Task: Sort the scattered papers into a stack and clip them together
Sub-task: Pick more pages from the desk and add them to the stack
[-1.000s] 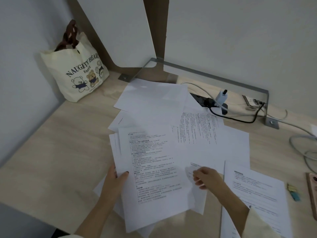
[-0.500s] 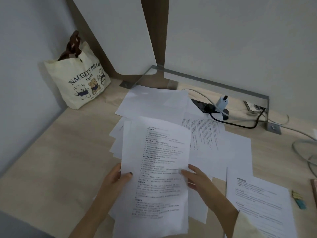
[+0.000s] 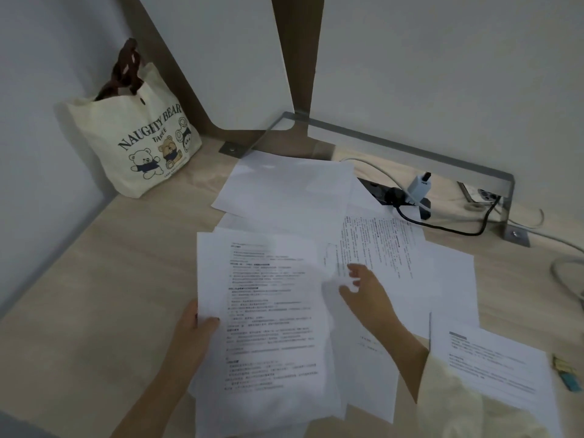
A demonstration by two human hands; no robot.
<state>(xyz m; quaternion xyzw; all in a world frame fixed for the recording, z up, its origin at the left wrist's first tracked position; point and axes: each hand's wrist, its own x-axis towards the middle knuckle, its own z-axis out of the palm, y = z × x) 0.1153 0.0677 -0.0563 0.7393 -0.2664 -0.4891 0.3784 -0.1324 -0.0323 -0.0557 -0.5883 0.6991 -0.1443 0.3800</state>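
Your left hand (image 3: 192, 330) pinches the gathered stack (image 3: 268, 327) at its left edge, thumb on top, to steady it; your right hand (image 3: 363, 289), fingers loose and empty, reaches for a printed sheet (image 3: 379, 245) lying just right on the desk (image 3: 94, 295).

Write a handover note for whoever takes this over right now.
Left hand: grips the stack by its left edge, thumb on top.
Right hand: reaches over a printed sheet, fingers extended; contact blurred.
Loose: blank sheets at the back, near-right sheet.
Done: a few sheets gathered.
Left: collect the rest, square up, clip. Likely clips at right edge.
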